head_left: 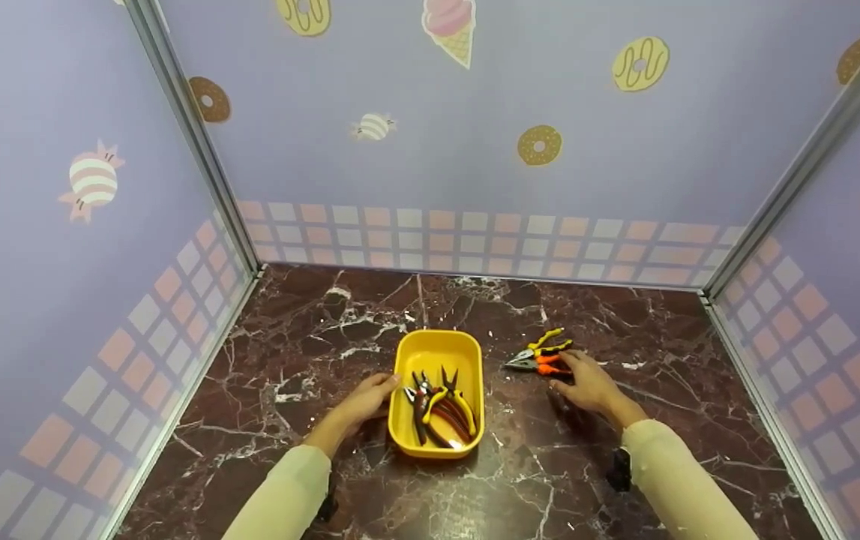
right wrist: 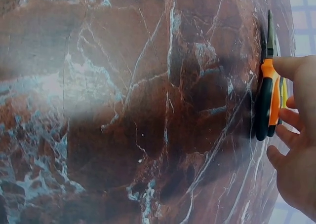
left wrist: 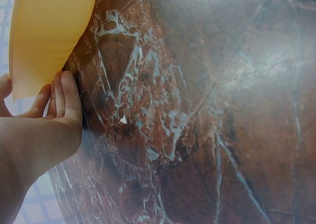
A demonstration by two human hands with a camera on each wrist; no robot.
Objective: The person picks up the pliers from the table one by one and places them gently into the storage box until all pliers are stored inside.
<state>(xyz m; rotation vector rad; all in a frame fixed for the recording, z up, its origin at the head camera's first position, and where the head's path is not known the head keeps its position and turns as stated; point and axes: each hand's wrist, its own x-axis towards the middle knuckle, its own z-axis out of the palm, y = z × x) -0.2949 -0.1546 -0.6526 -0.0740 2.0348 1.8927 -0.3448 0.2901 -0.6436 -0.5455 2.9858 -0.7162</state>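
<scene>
A yellow plastic bin holds several pliers with dark, red and yellow handles. My left hand is at the bin's left side, its fairly straight fingers touching the outer wall. On the table to the right lie orange-and-black pliers, with yellow-and-black pliers just beyond them. Over the orange handles reaches my right hand, fingers spread about them. In the right wrist view, one digit meets the orange pliers near the pivot; whether the other fingers touch the handles is partly hidden.
Everything rests on a dark red marbled tabletop with white veins. Patterned panels close it in: a back wall, a left wall and a right wall, joined by metal posts.
</scene>
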